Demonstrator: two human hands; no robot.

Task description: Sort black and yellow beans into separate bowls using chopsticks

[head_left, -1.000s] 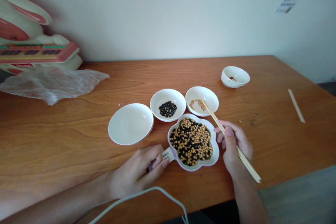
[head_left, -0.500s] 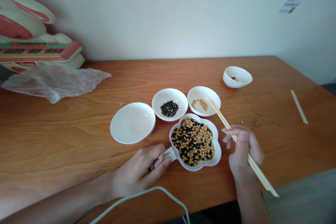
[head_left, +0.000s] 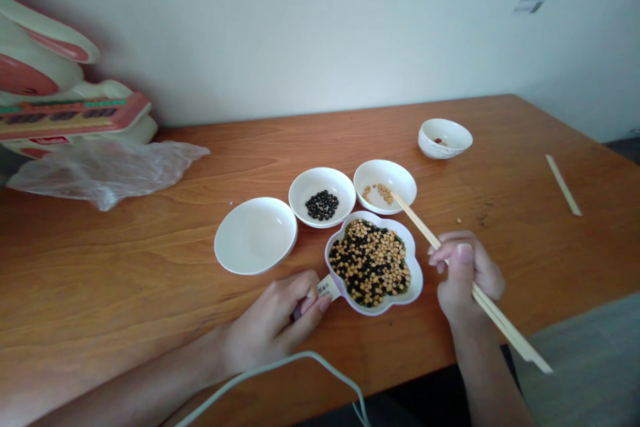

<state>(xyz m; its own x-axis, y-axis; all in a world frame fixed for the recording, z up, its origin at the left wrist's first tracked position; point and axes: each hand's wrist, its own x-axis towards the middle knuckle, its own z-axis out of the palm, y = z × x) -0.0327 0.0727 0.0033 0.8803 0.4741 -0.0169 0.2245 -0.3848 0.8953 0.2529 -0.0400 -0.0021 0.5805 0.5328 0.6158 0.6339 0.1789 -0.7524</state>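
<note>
We pinch the handle of the flower-shaped dish (head_left: 374,263) of mixed beans with our left hand (head_left: 273,323) to steady it on the surface (head_left: 125,267), while our right hand (head_left: 463,273), fingers clamped on the chopsticks (head_left: 450,255), points their tips into the bowl of yellow beans (head_left: 385,185) behind.

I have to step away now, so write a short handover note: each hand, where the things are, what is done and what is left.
Left hand: grip on the handle of the flower-shaped dish of mixed beans.
Right hand: holds the chopsticks, tips over the bowl of yellow beans.
Bowl of black beans sits left of that one; an empty bowl further left.
Done: some black and a few yellow beans are in their bowls.
Left: most beans are still mixed in the dish.
</note>
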